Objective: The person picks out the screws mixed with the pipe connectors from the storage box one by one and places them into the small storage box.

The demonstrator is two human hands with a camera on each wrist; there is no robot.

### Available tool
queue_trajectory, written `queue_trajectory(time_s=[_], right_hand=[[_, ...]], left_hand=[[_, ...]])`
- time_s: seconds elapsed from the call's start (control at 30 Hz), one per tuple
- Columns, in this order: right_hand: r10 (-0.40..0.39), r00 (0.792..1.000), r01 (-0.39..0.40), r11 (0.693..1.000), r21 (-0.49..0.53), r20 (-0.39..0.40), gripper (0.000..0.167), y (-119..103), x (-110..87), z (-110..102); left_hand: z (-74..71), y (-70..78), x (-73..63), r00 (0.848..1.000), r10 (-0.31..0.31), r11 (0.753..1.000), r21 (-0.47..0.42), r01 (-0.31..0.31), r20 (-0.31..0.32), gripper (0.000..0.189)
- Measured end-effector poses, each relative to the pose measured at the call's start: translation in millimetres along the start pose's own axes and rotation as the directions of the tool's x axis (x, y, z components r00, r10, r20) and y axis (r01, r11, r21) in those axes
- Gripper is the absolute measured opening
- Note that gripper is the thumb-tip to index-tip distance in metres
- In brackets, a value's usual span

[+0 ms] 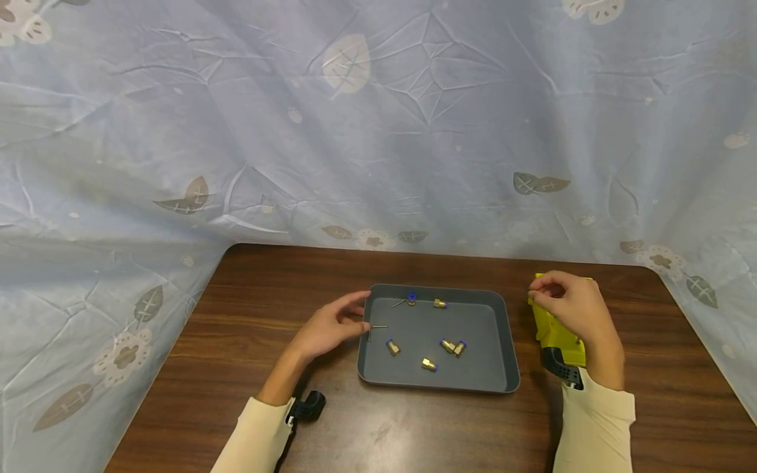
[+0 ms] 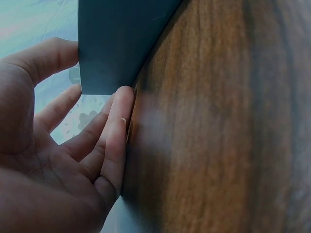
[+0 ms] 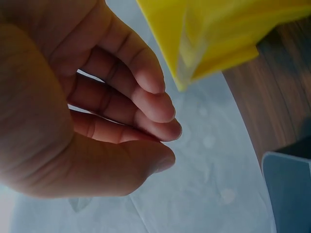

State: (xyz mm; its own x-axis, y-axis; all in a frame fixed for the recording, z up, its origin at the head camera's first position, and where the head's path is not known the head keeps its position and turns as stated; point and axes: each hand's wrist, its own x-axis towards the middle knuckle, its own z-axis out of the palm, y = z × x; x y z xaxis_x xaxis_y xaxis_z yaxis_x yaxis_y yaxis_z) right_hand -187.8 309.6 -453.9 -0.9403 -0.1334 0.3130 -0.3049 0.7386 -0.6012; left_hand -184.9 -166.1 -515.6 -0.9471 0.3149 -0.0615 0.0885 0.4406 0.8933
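Observation:
My left hand (image 1: 331, 328) is at the left edge of a shallow grey tray (image 1: 479, 322), thumb and index fingertips at its rim. In the left wrist view, the other fingers rest low beside the tray's outer wall (image 2: 112, 48). Several brass push-in fittings (image 1: 429, 364) with blue collars lie in the tray. Thin metal pins (image 1: 399, 303) lie toward its left side. Over a yellow plastic piece (image 1: 556, 332) hovers my right hand (image 1: 576, 305), its fingers loosely curved and the thumb tip close to the index finger. Nothing shows between those fingertips in the right wrist view.
The tray and the yellow piece stand on a brown wood-grain table (image 1: 248, 282), the yellow piece to the tray's right. A pale patterned cloth (image 1: 378, 144) hangs behind the table and along its sides. Black wrist cameras (image 1: 307, 406) sit at both cuffs.

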Motion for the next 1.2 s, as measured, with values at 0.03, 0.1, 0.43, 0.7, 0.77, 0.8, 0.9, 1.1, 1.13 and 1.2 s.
queue_trajectory(time_s=[0.03, 0.1, 0.43, 0.7, 0.77, 0.8, 0.9, 1.1, 1.13, 1.2], right_hand=[[-0.006, 1.000, 0.006, 1.000, 0.010, 0.004, 0.007, -2, 0.9, 2], [-0.013, 1.000, 0.013, 1.000, 0.027, 0.012, 0.007, -4, 2.5, 5], [-0.021, 0.997, 0.018, 0.999, 0.035, 0.078, 0.008, -21, 9.2, 14], [-0.086, 0.987, 0.077, 0.994, 0.075, 0.133, 0.010, -36, 17.6, 33], [-0.117, 0.982, 0.104, 0.991, 0.089, 0.147, 0.012, -38, 19.6, 38], [-0.130, 0.979, 0.116, 0.989, 0.097, 0.154, 0.012, -40, 20.5, 40], [-0.164, 0.972, 0.148, 0.984, 0.104, 0.168, 0.014, -42, 23.1, 47], [-0.200, 0.962, 0.185, 0.978, 0.096, 0.186, 0.015, -49, 27.0, 57], [-0.205, 0.960, 0.190, 0.977, 0.096, 0.190, 0.016, -51, 27.5, 58], [-0.211, 0.957, 0.195, 0.976, 0.097, 0.201, 0.015, -54, 28.5, 62]], left_hand=[[-0.1, -0.2, -0.1, 1.000, 0.000, 1.000, 0.001, 0.000, 0.000, 0.070], [-0.2, -0.5, -0.3, 1.000, 0.000, 1.000, 0.002, 0.000, 0.000, 0.070], [-0.4, 0.6, -0.8, 1.000, 0.002, 1.000, 0.003, -0.002, 0.002, 0.070], [-1.5, 2.8, -2.9, 1.000, 0.001, 1.000, -0.002, -0.001, 0.017, 0.070], [-1.6, 3.1, -2.9, 1.000, 0.002, 1.000, -0.004, -0.002, 0.018, 0.070], [-1.6, 3.1, -2.9, 1.000, 0.001, 1.000, -0.004, -0.001, 0.017, 0.070], [-1.4, 2.8, -2.3, 1.000, -0.001, 1.000, -0.001, 0.001, 0.016, 0.070], [-1.4, 1.3, -1.2, 1.000, 0.002, 1.000, 0.004, -0.002, 0.015, 0.070], [-1.5, 1.1, -1.1, 1.000, 0.003, 1.000, 0.002, -0.003, 0.016, 0.070], [-1.5, 0.8, -0.9, 1.000, 0.007, 1.000, -0.003, -0.007, 0.016, 0.070]])
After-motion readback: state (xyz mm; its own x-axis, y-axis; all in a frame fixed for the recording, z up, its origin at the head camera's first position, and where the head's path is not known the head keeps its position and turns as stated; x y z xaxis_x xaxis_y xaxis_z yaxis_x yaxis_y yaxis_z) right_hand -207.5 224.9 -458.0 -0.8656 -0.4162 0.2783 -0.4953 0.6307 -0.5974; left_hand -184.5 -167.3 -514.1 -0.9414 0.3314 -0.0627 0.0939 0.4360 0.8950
